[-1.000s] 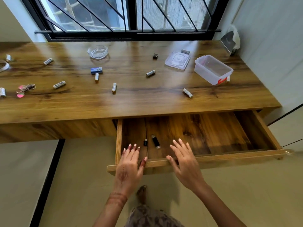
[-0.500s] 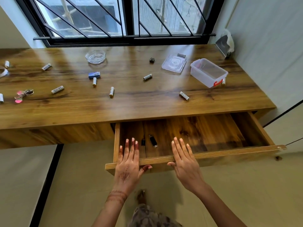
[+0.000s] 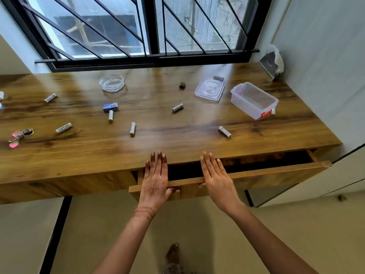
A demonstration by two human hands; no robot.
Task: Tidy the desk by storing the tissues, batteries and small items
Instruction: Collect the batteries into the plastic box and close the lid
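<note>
My left hand (image 3: 156,178) and my right hand (image 3: 215,177) lie flat with straight fingers over the front board of the wooden drawer (image 3: 256,173), thumbs under its edge. Only a narrow dark gap of the drawer shows below the desk top (image 3: 177,143); its contents are hidden. Several white batteries lie scattered on the desk, one (image 3: 224,131) near the right hand, others in the middle (image 3: 132,128) (image 3: 177,107). A clear plastic box (image 3: 253,99) stands open at the right, its lid (image 3: 209,89) flat beside it. A tissue holder (image 3: 273,63) sits in the far right corner.
A glass ashtray (image 3: 112,83) stands near the window. A small blue item (image 3: 110,107), a dark clip (image 3: 182,85) and a pink keyring (image 3: 18,136) lie on the desk. The wall runs along the right side, and a cabinet front stands below it.
Both hands have pushed the drawer in from wide open to a narrow gap. The two small black items inside are no longer visible.
</note>
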